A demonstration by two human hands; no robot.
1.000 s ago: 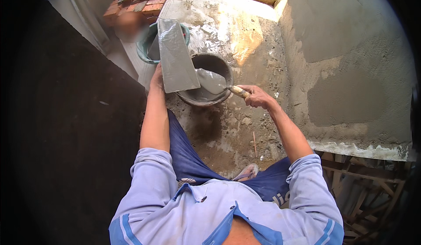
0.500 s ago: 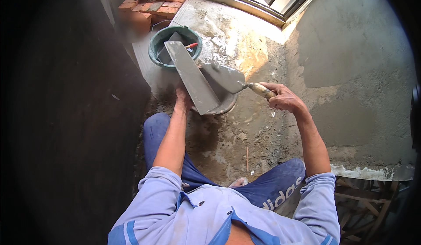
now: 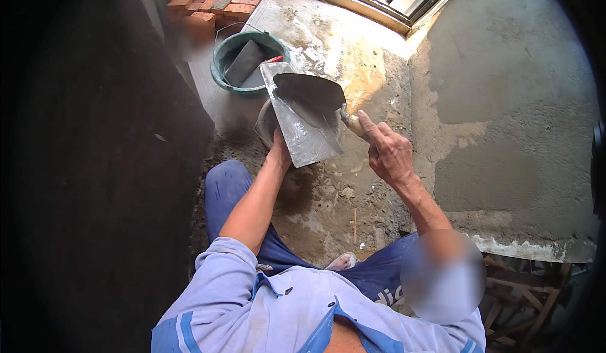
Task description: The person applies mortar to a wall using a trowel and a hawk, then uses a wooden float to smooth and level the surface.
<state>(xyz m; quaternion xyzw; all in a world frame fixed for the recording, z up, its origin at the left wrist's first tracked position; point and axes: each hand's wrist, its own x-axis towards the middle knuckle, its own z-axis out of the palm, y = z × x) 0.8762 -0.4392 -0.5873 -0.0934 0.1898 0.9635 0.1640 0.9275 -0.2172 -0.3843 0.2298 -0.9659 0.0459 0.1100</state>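
My left hand [image 3: 279,148] is closed behind a rectangular plastering trowel [image 3: 298,132], whose wet grey metal face is turned up; the grip itself is hidden. My right hand [image 3: 390,154] is wrapped round the wooden handle of a pointed brick trowel [image 3: 309,92], with the index finger stretched along it. The dark blade of the brick trowel lies over the upper part of the plastering trowel's face and seems to touch it. Partly hidden beneath both tools is a round mortar pan [image 3: 265,124] on the floor.
Beyond the pan stands a green bucket [image 3: 219,75] holding a grey flat block [image 3: 245,62] and a red-handled tool [image 3: 273,59]. Stacked red bricks [image 3: 243,9] sit at the far left. A partly plastered wall [image 3: 505,88] rises at right, a dark surface [image 3: 113,151] at left.
The plastering trowel has swung to the right and its face has tilted upward. My right hand has moved left and rolled over, turning the brick trowel so its dark side shows.
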